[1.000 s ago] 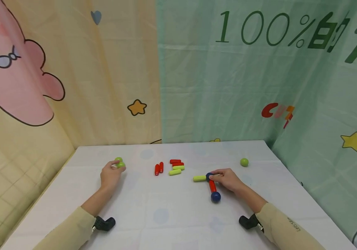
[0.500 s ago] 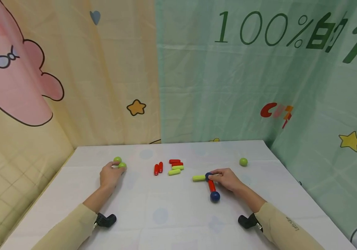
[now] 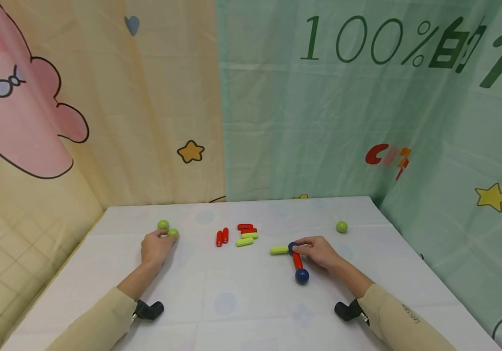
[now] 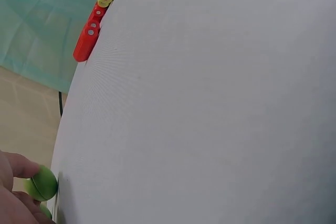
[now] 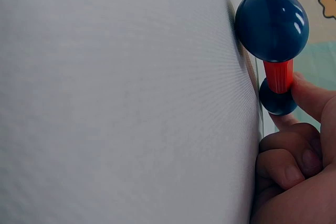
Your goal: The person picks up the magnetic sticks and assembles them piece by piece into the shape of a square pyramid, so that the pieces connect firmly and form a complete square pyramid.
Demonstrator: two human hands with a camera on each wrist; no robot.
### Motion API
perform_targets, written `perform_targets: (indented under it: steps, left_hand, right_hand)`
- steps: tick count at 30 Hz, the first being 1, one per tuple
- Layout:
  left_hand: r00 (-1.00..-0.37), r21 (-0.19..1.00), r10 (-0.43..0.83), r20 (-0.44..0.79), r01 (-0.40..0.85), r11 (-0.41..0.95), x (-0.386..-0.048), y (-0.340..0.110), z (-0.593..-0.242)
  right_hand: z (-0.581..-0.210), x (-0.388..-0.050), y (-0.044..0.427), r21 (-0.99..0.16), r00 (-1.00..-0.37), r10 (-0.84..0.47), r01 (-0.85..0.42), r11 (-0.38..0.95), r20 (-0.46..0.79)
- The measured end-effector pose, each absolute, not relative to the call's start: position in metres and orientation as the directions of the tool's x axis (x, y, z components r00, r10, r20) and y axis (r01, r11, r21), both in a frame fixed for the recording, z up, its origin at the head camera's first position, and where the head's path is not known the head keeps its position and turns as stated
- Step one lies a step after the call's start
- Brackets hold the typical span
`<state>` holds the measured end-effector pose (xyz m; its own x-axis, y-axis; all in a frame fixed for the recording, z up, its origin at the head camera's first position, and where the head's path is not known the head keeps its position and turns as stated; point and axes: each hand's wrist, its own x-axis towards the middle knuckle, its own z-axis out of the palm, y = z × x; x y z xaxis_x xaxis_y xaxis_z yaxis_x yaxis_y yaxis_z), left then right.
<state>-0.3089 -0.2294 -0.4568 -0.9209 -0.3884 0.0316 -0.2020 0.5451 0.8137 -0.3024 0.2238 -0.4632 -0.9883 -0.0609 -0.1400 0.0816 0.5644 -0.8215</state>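
My left hand (image 3: 155, 249) pinches a green ball (image 3: 173, 233) at the table's left side, its thumb on the ball in the left wrist view. Just behind the fingers lies a second green ball (image 3: 163, 224). My right hand (image 3: 318, 251) grips the far dark blue ball (image 5: 278, 100) of a joined piece, with thumb and forefinger. From that ball a red rod (image 3: 297, 260) runs toward me to a near blue ball (image 3: 302, 276). A yellow-green rod (image 3: 279, 250) points left from it. Part of the far ball is hidden by the fingers.
Two red rods (image 3: 222, 237) lie side by side at mid-table. To their right is a group of red rods (image 3: 245, 226) and yellow-green rods (image 3: 245, 242). A third green ball (image 3: 341, 227) sits at the back right. Curtains hang behind the white table (image 3: 233, 278).
The two green balls at my left hand have drawn apart: the pinched one shifted slightly right, and the other now sits free behind the fingers. My right hand and its joined piece stay still.
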Motion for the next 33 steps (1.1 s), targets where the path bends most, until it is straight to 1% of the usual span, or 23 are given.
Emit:
perform_targets:
  steps: [8,14,18,21,33]
  left_hand:
    - [-0.919,0.809,-0.392,0.035,-0.204,0.551,-0.307,-0.229,-0.457]
    - [-0.918,0.804,-0.390,0.076,-0.175,0.569,-0.304,-0.228,-0.457]
    - [-0.934,0.807,-0.343,0.097,-0.128,0.576,-0.302,-0.225,-0.456]
    - [-0.949,0.813,-0.304,0.089,-0.107,0.572,-0.301,-0.220,-0.455]
    - [-0.977,0.842,-0.211,0.029,-0.090,0.531,-0.293,-0.190,-0.446]
  right_hand:
    - [-0.463,-0.303,0.223,-0.822,-0.987,-0.054,0.093,0.561,-0.148]
    - [-0.463,-0.303,0.223,-0.823,-0.988,-0.055,0.090,0.561,-0.145]
    - [-0.463,-0.303,0.223,-0.820,-0.988,-0.055,0.087,0.566,-0.142]
    - [-0.463,-0.303,0.224,-0.817,-0.988,-0.054,0.086,0.570,-0.142]
    - [-0.465,-0.303,0.225,-0.816,-0.987,-0.059,0.088,0.571,-0.148]
